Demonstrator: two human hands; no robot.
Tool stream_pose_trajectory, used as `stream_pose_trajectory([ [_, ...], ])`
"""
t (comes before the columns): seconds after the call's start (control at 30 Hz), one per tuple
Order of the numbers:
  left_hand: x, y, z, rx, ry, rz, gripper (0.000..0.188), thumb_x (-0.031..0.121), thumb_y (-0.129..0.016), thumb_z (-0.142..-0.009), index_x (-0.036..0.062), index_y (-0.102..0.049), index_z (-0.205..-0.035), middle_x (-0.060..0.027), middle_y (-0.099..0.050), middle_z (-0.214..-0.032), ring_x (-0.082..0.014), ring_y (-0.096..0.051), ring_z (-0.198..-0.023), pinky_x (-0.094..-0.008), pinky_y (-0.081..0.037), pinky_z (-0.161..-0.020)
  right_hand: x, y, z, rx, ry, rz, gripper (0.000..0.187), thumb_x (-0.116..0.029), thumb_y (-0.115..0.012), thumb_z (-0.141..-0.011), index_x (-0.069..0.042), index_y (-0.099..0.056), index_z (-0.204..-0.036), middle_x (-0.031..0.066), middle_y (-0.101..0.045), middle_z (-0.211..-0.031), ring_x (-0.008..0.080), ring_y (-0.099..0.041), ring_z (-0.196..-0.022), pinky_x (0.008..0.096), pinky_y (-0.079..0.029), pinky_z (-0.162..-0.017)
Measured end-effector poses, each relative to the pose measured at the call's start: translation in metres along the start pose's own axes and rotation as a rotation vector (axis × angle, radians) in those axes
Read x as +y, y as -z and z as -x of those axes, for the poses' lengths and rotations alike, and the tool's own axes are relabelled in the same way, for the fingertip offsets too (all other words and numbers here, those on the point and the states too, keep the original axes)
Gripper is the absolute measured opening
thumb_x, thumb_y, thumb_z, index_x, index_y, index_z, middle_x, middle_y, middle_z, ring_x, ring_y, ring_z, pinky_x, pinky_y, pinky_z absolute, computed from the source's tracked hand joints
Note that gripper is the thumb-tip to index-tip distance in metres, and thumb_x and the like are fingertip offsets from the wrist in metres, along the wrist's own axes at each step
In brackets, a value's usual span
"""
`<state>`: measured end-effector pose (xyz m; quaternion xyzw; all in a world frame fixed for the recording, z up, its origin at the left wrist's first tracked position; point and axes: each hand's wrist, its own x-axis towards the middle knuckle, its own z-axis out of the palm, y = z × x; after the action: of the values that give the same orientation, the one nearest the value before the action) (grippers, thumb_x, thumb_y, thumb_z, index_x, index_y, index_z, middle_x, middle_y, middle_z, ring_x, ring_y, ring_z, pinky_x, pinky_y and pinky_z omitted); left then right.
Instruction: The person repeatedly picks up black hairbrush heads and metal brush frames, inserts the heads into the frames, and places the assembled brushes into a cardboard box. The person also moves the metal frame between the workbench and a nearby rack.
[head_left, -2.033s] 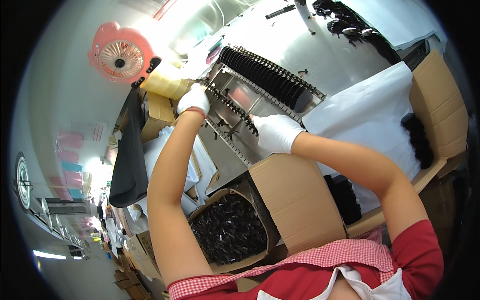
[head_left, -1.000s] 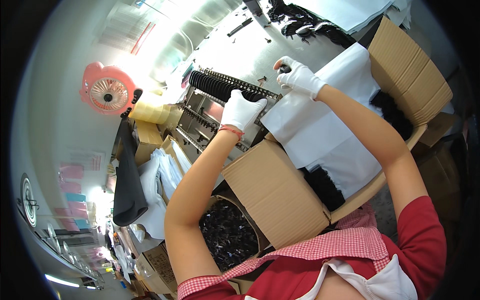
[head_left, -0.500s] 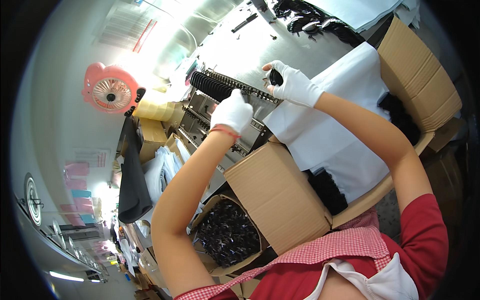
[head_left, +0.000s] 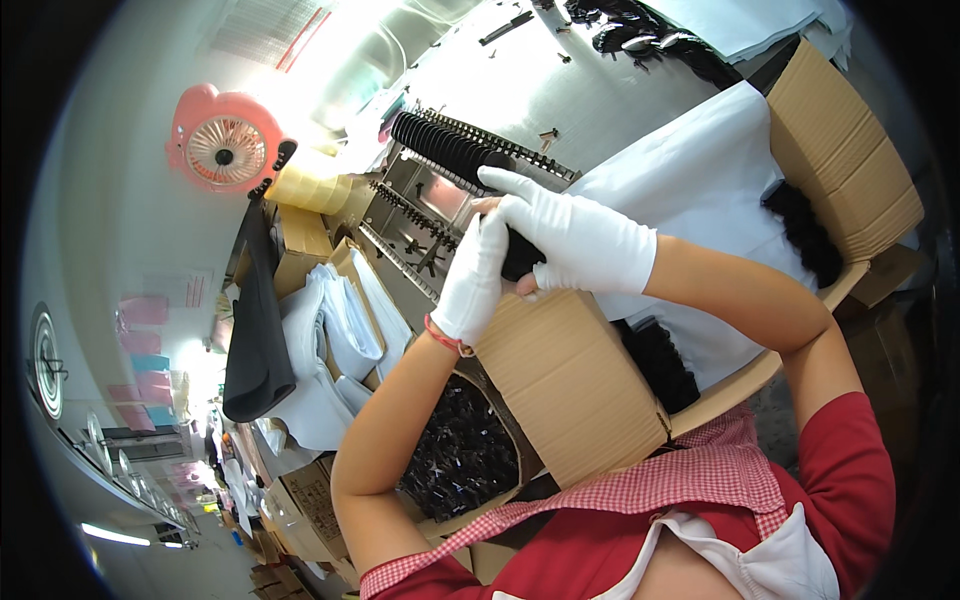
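Note:
My left hand (head_left: 474,275) and my right hand (head_left: 580,235) meet over the near side of a metal rack (head_left: 435,200). Both wear white gloves with bare fingertips. Between the palms is a black rounded piece (head_left: 519,256), partly covered by the fingers, so its exact kind is unclear. My left fingers are closed against it from the left. My right hand curls round it from the right, with thumb below and forefinger reaching over. Just beyond the hands, a row of thin black rounded pieces (head_left: 440,140) stands upright in the rack.
An open carton (head_left: 570,385) lined with white sheet (head_left: 690,190) holds black bristly bundles (head_left: 660,365). A box of shiny black pieces (head_left: 465,455) stands near my left forearm. Small brownish parts (head_left: 548,138) and black plastic-wrapped items (head_left: 640,40) lie on the metal table. A pink fan (head_left: 224,140) is far left.
My left hand has come back from the row of pieces, and my right hand has moved toward me and left to meet it. Small brownish parts now lie where my right hand was.

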<state>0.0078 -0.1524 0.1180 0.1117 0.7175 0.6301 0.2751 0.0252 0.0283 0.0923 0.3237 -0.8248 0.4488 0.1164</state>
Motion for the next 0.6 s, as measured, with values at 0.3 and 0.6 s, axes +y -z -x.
stream_pose_trajectory([
  [0.3,0.005,-0.027,0.056,0.253,0.021,-0.015,0.027,0.012,-0.070,-0.088,0.0001,-0.057,-0.108,-0.0046,-0.064,-0.084,-0.0083,-0.058,-0.052,-0.0231,-0.045,-0.040,-0.030,-0.001,0.001,0.111,-0.249,-0.389,0.042,-0.019,-0.072,-0.087,0.000,-0.059,-0.122,0.0121,-0.066,-0.101,0.0232,-0.066,-0.093,0.0303,-0.054,-0.082],
  [0.6,-0.026,-0.009,0.122,0.150,0.167,0.256,0.029,0.030,-0.054,-0.099,0.0023,-0.056,-0.104,-0.0059,-0.061,-0.069,-0.0115,-0.051,-0.042,-0.0228,-0.030,-0.036,-0.067,-0.048,-0.013,0.361,0.458,0.304,0.012,-0.017,-0.070,-0.080,-0.010,-0.067,-0.089,0.0020,-0.065,-0.092,0.0216,-0.066,-0.082,0.0306,-0.054,-0.067],
])
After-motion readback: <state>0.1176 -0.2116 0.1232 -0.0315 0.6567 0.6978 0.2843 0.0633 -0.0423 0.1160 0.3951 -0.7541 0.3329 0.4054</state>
